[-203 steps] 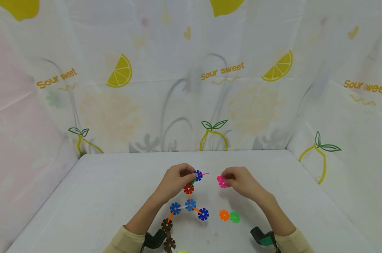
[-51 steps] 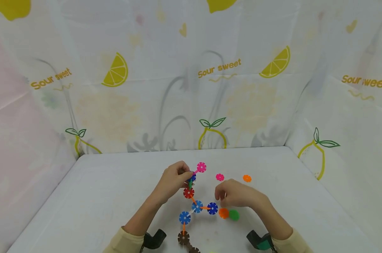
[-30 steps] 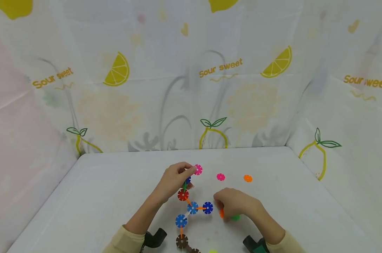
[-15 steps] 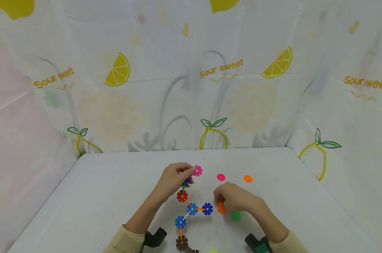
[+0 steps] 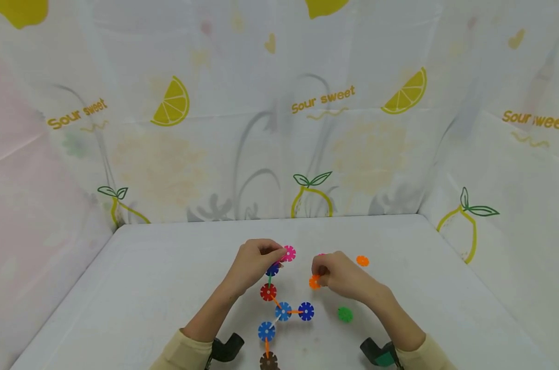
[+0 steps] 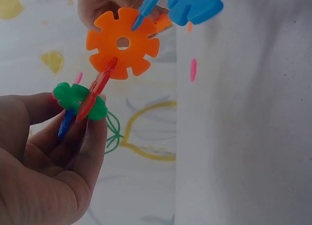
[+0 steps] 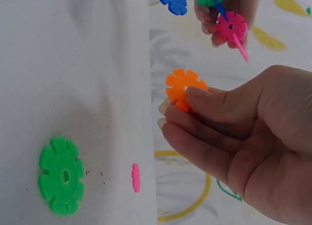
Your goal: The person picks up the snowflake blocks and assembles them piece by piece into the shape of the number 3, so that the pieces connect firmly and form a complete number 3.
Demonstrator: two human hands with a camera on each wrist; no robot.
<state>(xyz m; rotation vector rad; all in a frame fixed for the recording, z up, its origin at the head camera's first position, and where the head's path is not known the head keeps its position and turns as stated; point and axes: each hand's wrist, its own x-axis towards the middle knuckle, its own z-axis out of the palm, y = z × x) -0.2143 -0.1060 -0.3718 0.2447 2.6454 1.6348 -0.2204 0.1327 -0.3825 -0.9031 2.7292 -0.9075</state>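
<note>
Backdrop cloth [image 5: 279, 128]: printed "Sour sweet" (lemon motifs). Left hand [image 5: 254, 262] pinches linked disc chain [image 5: 279, 303] below the print; right hand [image 5: 341, 275] pinches orange disc [image 5: 314, 281], just right of chain.

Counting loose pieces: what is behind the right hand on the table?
A pink disc peeks out behind the right hand, mostly covered; an orange disc lies in full view. Anything else there is hidden.
</note>
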